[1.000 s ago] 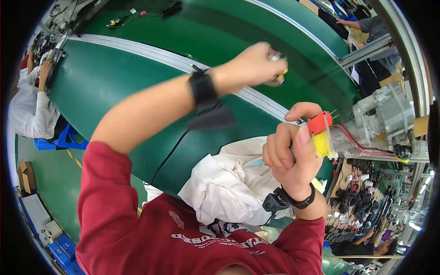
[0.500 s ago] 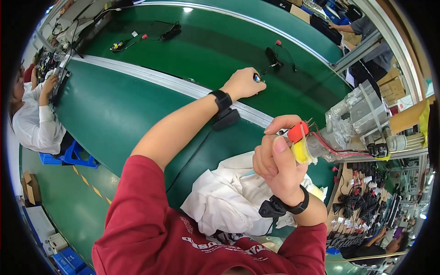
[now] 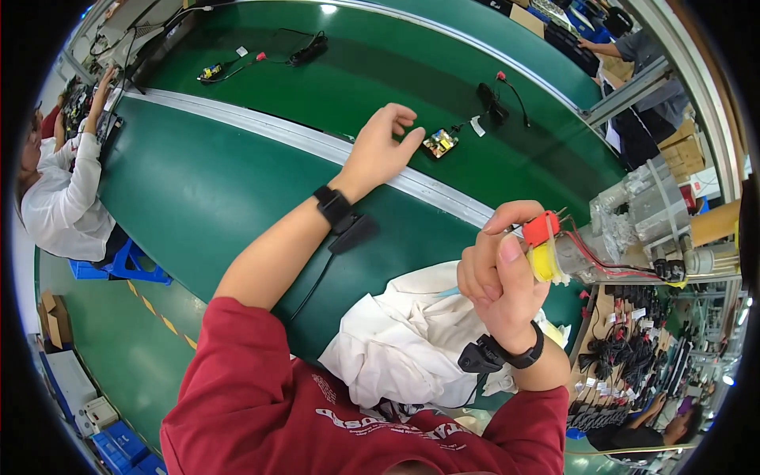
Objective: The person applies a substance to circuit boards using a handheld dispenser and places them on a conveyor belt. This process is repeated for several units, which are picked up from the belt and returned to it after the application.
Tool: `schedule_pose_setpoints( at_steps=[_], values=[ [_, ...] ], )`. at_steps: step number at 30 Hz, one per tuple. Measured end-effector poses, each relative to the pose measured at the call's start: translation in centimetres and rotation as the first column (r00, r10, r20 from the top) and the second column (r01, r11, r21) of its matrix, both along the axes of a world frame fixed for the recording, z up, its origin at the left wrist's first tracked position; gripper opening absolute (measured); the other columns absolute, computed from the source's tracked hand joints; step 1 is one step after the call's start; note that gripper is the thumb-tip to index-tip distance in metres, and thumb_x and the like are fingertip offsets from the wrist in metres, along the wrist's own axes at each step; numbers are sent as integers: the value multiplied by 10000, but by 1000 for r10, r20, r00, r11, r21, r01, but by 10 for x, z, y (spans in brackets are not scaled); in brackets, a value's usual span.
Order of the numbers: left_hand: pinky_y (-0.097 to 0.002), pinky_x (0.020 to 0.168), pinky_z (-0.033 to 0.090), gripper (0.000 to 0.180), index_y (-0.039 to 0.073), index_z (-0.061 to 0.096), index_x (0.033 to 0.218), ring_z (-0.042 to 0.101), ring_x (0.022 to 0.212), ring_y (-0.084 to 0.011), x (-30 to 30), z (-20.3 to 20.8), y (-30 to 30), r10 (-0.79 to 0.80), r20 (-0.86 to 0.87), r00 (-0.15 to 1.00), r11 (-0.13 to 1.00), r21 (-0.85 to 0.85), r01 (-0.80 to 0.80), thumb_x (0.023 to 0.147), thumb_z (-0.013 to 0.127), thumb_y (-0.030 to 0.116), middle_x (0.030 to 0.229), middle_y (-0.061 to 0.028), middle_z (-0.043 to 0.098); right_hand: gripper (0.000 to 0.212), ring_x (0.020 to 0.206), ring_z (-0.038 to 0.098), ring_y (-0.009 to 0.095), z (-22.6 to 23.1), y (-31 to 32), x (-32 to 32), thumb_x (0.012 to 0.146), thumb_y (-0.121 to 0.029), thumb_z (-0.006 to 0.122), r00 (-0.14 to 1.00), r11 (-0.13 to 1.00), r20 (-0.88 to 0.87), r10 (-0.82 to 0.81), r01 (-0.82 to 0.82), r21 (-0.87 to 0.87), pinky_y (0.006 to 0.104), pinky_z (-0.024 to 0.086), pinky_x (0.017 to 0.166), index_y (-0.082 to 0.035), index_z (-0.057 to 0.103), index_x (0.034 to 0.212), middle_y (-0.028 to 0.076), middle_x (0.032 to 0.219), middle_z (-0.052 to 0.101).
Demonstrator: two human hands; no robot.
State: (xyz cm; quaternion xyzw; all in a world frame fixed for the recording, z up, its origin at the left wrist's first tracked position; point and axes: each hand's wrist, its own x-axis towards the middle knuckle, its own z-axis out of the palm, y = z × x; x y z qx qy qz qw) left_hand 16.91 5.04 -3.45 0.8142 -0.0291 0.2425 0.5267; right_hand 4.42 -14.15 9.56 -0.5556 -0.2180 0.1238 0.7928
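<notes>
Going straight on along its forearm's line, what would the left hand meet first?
The left hand seems free to pass over the flat green surface, though hand height is unclear; the squarish circuit board with yellow parts lies right of that line.

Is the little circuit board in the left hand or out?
Out: the circuit board lies on the green surface beside the left hand, whose open fingers aren't around it.

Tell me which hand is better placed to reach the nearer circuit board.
Left, I'd judge: the left hand is open, beside the nearer circuit board; the right hand is farther off, by the red block.
</notes>
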Motion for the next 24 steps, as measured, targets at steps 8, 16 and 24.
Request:
schedule_pose_setpoints(
  at_steps=[8,16,24],
  values=[
    [-242,630,464,138,9,611,934,528,657,-78,-5,1,18,-249,-26,968,925,-304,230,874,625,132,784,-26,622,235,370,230,43,8,8,6,973,-284,479,999,999,29,-25,26,-39,232,213,360,-68,400,1026,-45,495,299],
    [-243,551,423,110,20,613,913,505,569,-75,-13,8,24,-242,-118,963,961,-169,221,868,610,120,730,-12,609,240,370,224,43,12,19,7,974,-291,479,998,998,34,-44,45,-42,231,206,360,-70,395,1018,-46,492,290],
    [-262,530,418,98,23,608,904,517,539,-99,-14,11,30,-256,-118,960,963,-121,242,863,610,112,712,-20,609,252,369,221,42,15,26,10,974,-297,483,997,998,51,-52,54,-42,231,206,359,-65,393,1014,-48,492,288]
  ],
)
